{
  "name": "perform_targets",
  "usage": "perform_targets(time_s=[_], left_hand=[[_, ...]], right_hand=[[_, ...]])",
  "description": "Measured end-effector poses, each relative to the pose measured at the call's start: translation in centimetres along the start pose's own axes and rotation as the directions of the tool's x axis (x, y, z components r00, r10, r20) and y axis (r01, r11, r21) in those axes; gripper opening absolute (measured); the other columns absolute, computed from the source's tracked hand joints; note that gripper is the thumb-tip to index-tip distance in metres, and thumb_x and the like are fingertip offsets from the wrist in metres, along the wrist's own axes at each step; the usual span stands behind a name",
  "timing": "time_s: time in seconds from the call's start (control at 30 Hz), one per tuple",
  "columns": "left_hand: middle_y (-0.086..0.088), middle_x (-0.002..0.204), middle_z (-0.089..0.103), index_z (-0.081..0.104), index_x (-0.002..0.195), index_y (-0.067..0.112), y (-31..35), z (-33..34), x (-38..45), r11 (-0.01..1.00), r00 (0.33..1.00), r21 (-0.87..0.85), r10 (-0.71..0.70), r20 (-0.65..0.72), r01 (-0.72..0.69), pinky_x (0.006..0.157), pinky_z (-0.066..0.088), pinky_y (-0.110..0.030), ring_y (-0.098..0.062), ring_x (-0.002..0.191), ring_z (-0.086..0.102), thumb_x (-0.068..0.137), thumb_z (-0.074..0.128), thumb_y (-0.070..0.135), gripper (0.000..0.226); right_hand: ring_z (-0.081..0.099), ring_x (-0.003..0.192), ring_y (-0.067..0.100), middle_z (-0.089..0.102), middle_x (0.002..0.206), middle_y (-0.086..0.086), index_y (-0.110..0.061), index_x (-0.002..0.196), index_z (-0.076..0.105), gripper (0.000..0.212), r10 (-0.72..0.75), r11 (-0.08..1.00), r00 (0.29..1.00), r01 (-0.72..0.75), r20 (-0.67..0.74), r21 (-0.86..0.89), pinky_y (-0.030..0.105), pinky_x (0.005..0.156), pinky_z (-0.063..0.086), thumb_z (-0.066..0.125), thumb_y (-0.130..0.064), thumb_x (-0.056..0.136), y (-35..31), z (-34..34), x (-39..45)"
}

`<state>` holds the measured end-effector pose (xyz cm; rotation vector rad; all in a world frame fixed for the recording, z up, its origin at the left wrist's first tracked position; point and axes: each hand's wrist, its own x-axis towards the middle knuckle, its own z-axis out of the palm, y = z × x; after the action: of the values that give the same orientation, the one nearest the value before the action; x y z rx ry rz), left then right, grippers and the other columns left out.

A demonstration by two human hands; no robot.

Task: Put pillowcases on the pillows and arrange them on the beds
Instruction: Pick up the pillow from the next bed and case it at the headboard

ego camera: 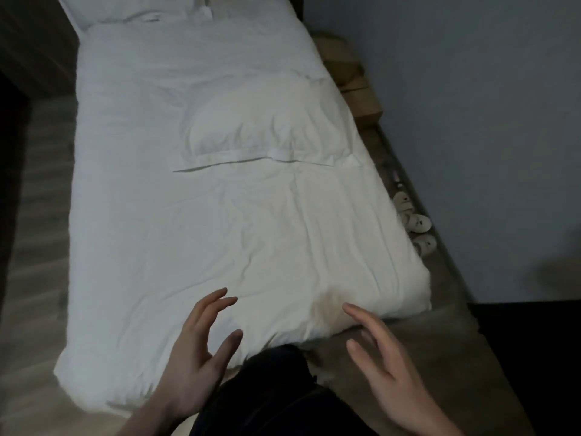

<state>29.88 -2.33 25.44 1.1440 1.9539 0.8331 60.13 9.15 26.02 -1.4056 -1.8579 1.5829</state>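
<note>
While both hands are held above the foot of the bed [151, 247], nothing is gripped by either. The left hand [195, 357] is raised with its fingers straight and spread, the thumb set apart, over the near edge of the white cover. The right hand [386, 366] is likewise held with fingers straight and loosely parted, palm turned inward toward the left one; whether either hand touches the cover cannot be told. A cased pillow [267, 133] is laid flat across the middle of the bed, toward its right side, with the flap of its pillowcase turned to the near side. A second pillow [132, 7] is seen at the head of the bed, cut off by the top edge of the view. Pale slippers [415, 221] are gathered on the floor just beside the bed's right side, near the wall [471, 89]. Dark clothing of the person [276, 391] is seen between the two hands.
</note>
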Motion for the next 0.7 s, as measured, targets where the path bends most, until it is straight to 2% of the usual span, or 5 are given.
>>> perform_targets(time_s=[0.13, 0.27, 0.43, 0.6, 0.7], left_hand=[[0.027, 0.156, 0.039, 0.056, 0.137, 0.041, 5.3, 4.6, 6.4, 0.997, 0.998, -0.03, 0.066, 0.011, -0.066, 0.106, 0.049, -0.037, 0.0, 0.148, 0.034, 0.098, 0.067, 0.032, 0.042], [0.026, 0.155, 0.04, 0.055, 0.137, 0.039, 9.2, 7.3, 10.2, 0.998, 0.996, -0.02, 0.063, -0.064, -0.065, 0.116, 0.035, -0.031, -0.003, 0.148, 0.035, 0.099, 0.067, 0.027, 0.042], [0.031, 0.155, 0.036, 0.054, 0.136, 0.044, 11.9, 11.1, 10.8, 0.998, 0.97, -0.013, -0.065, -0.233, 0.064, 0.093, 0.052, -0.021, 0.003, 0.146, 0.034, 0.098, 0.065, 0.03, 0.042], [0.028, 0.154, 0.039, 0.056, 0.136, 0.038, 14.7, 18.6, 8.3, 0.971, 0.862, -0.051, -0.231, -0.452, 0.233, 0.114, 0.042, -0.04, 0.004, 0.145, 0.035, 0.096, 0.064, 0.039, 0.041], [0.025, 0.153, 0.041, 0.058, 0.135, 0.036, 17.7, 23.9, 6.4, 0.952, 0.801, -0.128, -0.304, -0.516, 0.279, 0.115, 0.041, -0.044, 0.002, 0.145, 0.037, 0.091, 0.059, 0.047, 0.046]], right_hand=[[0.049, 0.139, 0.001, 0.053, 0.149, -0.021, -0.044, 0.142, 0.054, 0.052, -0.024, 0.997, 0.999, 0.021, -0.043, -0.074, 0.021, 0.114, 0.039, 0.062, -0.057, 0.092, 0.8, -6.6, 2.4], [0.047, 0.136, -0.008, 0.05, 0.147, -0.03, -0.05, 0.137, 0.055, 0.042, -0.028, 0.991, 0.999, 0.034, 0.042, -0.133, 0.002, 0.104, 0.033, 0.056, -0.053, 0.095, -0.5, -11.5, 6.8], [0.037, 0.144, -0.007, 0.044, 0.152, -0.03, -0.048, 0.141, 0.05, 0.053, -0.085, 0.977, 0.957, 0.135, 0.276, -0.168, 0.028, 0.119, 0.034, 0.051, -0.059, 0.089, -1.1, -17.5, 13.9], [0.038, 0.143, -0.007, 0.046, 0.151, -0.029, -0.048, 0.139, 0.051, 0.043, -0.138, 0.943, 0.857, 0.266, 0.496, -0.198, 0.033, 0.12, 0.034, 0.059, -0.036, 0.099, 0.5, -24.4, 18.6], [0.04, 0.145, 0.002, 0.049, 0.151, -0.023, -0.043, 0.14, 0.052, 0.043, -0.159, 0.922, 0.799, 0.331, 0.581, -0.203, 0.031, 0.117, 0.034, 0.059, -0.03, 0.1, 0.8, -28.3, 20.0]])
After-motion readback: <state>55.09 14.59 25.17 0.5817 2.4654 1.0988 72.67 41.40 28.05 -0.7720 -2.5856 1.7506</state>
